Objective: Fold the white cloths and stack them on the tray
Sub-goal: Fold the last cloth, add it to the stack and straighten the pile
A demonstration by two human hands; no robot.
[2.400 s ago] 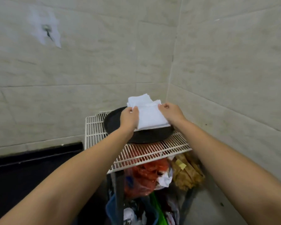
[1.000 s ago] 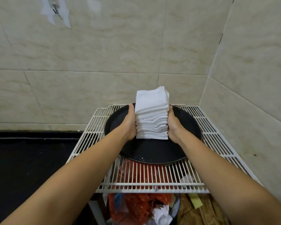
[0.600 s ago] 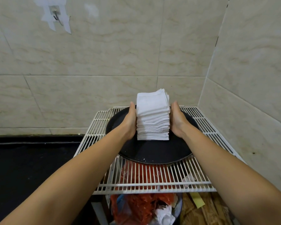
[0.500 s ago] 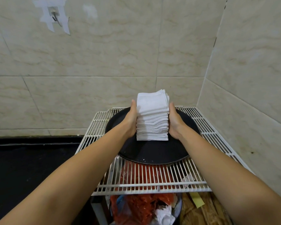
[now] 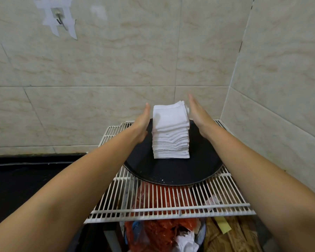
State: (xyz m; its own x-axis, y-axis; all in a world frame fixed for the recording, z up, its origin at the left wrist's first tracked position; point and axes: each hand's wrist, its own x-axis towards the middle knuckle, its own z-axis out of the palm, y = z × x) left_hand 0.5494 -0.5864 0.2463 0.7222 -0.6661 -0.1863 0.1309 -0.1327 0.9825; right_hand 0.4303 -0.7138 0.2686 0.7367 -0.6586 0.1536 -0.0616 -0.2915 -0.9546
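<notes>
As flat, straight-fingered hands flank it, a tall stack of folded white cloths (image 5: pixel 170 131) stands on the round black tray (image 5: pixel 173 171).
Left hand (image 5: pixel 141 124) and right hand (image 5: pixel 198 115) hold nothing — a careless brush could probably topple the upper layers.

One stack of folded white cloths (image 5: pixel 170 131), too many layers to count exactly, stands on one round black tray (image 5: pixel 173 171). One white wire rack (image 5: pixel 171 206) carries them. Two bare hands, left (image 5: pixel 141 124) at nine o'clock and right (image 5: pixel 198 115) at three o'clock, flank the stack. One metal wall hook (image 5: pixel 59 20) hangs at eleven o'clock.

Folded white cloths (image 5: pixel 170 131) stacked upright on black tray (image 5: pixel 171 171).
</notes>
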